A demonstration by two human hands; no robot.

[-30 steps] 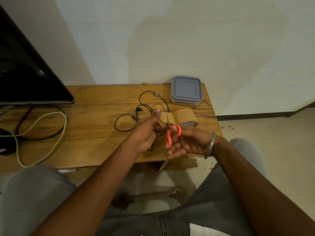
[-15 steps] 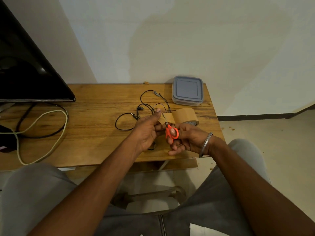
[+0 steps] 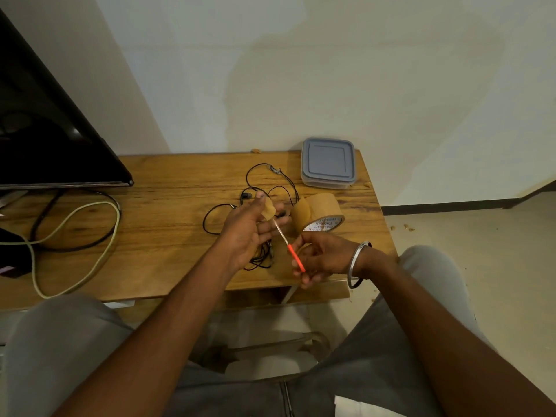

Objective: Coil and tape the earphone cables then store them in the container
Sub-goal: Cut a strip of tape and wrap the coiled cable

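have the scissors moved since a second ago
Yes. The scissors in the right hand have pulled back from the tape roll, toward the near edge of the table.

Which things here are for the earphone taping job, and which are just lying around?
For the job: earphone cables, brown tape roll, cut tape piece, orange-handled scissors, grey-lidded container.
Lying about: black screen, cream cable.

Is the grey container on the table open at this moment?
No, the grey lid sits flat on the container at the far right corner of the table.
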